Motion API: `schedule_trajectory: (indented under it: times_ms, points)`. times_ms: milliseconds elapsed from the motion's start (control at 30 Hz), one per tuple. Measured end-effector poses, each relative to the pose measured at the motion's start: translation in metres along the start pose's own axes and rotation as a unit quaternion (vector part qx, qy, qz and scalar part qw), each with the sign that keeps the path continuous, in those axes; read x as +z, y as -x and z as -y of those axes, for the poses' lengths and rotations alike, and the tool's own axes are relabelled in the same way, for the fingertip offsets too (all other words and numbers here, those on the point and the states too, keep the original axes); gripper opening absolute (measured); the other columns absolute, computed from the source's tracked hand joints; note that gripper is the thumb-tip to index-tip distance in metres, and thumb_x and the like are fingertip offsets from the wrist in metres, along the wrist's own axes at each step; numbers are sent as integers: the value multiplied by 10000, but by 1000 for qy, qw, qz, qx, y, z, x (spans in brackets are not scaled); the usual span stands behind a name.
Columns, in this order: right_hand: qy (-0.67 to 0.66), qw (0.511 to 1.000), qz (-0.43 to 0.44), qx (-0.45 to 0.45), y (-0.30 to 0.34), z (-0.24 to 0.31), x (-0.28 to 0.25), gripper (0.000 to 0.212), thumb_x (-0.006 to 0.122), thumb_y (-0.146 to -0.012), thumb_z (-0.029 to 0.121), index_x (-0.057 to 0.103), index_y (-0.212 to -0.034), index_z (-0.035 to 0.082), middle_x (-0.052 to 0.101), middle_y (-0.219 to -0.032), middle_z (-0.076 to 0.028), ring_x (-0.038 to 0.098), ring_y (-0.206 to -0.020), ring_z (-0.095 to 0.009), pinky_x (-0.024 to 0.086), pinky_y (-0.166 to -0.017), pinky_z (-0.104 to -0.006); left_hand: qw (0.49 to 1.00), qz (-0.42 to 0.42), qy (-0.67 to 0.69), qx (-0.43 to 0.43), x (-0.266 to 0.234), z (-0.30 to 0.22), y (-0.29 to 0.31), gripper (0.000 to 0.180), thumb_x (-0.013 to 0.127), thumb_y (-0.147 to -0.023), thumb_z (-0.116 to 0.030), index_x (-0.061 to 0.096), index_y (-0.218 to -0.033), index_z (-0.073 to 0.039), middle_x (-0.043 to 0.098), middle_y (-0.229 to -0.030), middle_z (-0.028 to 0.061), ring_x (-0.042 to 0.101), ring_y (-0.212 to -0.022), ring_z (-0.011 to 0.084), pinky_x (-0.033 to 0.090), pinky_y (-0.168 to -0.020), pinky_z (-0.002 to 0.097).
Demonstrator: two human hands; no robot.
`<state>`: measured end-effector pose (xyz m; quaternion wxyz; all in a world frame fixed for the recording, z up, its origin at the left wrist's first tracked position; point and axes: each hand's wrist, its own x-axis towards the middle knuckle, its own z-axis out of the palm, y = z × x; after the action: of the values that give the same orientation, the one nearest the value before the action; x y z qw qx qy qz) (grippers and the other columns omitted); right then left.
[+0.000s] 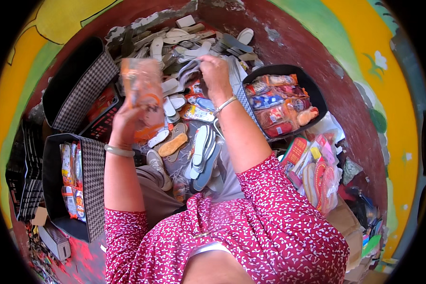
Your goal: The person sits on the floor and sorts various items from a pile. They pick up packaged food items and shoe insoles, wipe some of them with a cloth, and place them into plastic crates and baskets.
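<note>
Part of the work looks done and a good share seems left. In the right bin (318, 97), bagged goods (270, 102) lie side by side in rows, red, blue and orange, and fill much of it. The left bin (93, 184) holds a narrower line of orange-and-white packs (68, 163). The inside of the back bin (80, 92) is too dark to judge.

The left hand (124, 118) is closed around a clear packet (144, 71) with orange print, raised in front of the body, near the back bin and outside all three bins; its contents are blurred. The right hand (216, 78) has its fingers curled, close to a grey piece (188, 72) at the edge of the heap; I cannot tell whether it grips it.

What seems left is mainly the heap (175, 38) of loose soles against the wall. More lie unbagged nearer the person: a white stack (202, 146) and a tan sole (173, 145), between the legs and the heap.
</note>
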<state>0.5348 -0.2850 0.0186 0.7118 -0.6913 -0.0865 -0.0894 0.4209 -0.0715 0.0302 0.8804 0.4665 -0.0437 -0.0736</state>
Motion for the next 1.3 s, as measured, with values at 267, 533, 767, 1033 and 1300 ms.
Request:
schedule_trajectory:
  times_ms: [267,533,767,1033,1300]
  points:
    - [-33,906,387,168,45,-5,40,447,699,-785,371,649,-985,-25,647,-839,-31,561,-750,-67,454,-678,-228,995,-27,87,46,3,-1,-8,535,437,-781,-34,353,-1306,21,512,-1216,193,543,-1083,314,443,-940,439]
    - [-146,940,182,250,17,24,-61,265,714,-757,237,631,-878,17,620,-768,-20,588,-646,-97,484,-630,-241,994,63,74,50,17,11,-22,628,468,-874,-215,206,-1418,-42,375,-1357,234,367,-1275,311,293,-1048,419]
    - [-225,937,-91,251,9,-77,-334,100,569,-853,148,607,-798,72,612,-707,-53,598,-604,-175,492,-571,-299,998,35,-42,-9,14,17,-17,573,444,-906,-267,285,-1364,38,456,-1294,235,446,-1215,309,325,-1021,400]
    - [12,798,-504,331,30,-166,-449,272,613,-804,261,608,-970,45,635,-939,-124,624,-863,-248,497,-765,-345,986,-14,-145,-85,11,25,-14,473,511,-897,-210,417,-1310,1,552,-1212,164,514,-1152,235,396,-953,327]
    - [176,776,-512,322,14,-192,-476,391,622,-772,297,577,-1041,17,601,-1034,-157,588,-961,-275,462,-839,-352,961,-36,-237,-139,15,33,-22,406,519,-893,-145,473,-1280,-31,599,-1149,96,545,-1078,157,404,-908,271]
